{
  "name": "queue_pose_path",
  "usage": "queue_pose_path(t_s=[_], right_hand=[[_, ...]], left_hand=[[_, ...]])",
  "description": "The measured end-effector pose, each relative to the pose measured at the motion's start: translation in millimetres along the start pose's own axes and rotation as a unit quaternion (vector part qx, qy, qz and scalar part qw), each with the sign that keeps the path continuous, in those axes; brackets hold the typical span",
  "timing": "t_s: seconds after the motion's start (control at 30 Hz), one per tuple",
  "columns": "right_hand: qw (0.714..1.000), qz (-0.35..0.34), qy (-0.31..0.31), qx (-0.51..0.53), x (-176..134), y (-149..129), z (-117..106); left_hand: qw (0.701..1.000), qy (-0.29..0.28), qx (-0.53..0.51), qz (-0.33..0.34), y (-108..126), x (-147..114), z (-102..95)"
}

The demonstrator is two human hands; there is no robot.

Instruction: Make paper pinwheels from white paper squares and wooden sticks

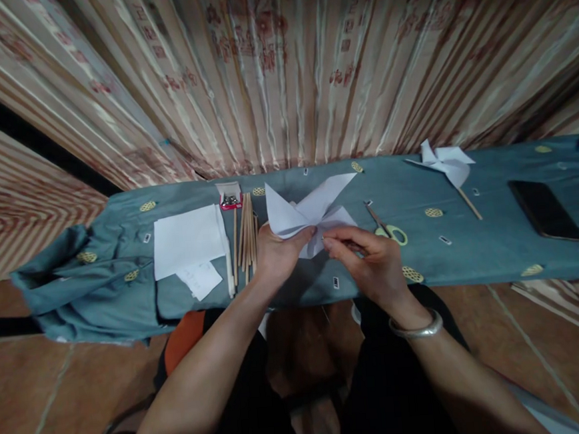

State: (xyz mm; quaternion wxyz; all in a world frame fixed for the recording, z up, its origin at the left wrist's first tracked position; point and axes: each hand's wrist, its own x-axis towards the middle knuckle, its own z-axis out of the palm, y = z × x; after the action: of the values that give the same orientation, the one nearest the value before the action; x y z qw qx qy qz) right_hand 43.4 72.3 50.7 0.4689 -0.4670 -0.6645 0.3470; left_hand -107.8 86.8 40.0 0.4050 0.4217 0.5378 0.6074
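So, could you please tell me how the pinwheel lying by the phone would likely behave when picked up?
The pinwheel is probably light, being mostly folded paper. Its thin blades may crush easily, while the straight stick looks stiff enough to lift by.

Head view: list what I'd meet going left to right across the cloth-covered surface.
White paper stack, white pen, wooden sticks, folded paper, scissors, pinwheel, dark phone.

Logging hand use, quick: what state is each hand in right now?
Left hand: closed, holding the folded paper.
Right hand: curled at the paper; whether gripping anything cannot be told.
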Motion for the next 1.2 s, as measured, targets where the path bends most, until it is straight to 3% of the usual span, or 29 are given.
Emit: queue_pose_path(t_s=[0.13, 0.57, 1.2], right_hand=[[0.999, -0.005, 0.001, -0.031, -0.1, 2.2, 0.3], [1.000, 0.014, -0.006, 0.016, 2.3, 3.4, -0.9], [0.999, 0.028, -0.018, 0.033, 3.3, 6.3, 0.2]], left_hand=[[1.000, -0.002, 0.001, -0.003, 0.9, -3.3, 0.6], [0.999, -0.031, 0.016, 0.025, 2.1, -7.2, -0.3], [1.000, -0.015, 0.012, 0.006, -0.8, -7.8, 0.2]])
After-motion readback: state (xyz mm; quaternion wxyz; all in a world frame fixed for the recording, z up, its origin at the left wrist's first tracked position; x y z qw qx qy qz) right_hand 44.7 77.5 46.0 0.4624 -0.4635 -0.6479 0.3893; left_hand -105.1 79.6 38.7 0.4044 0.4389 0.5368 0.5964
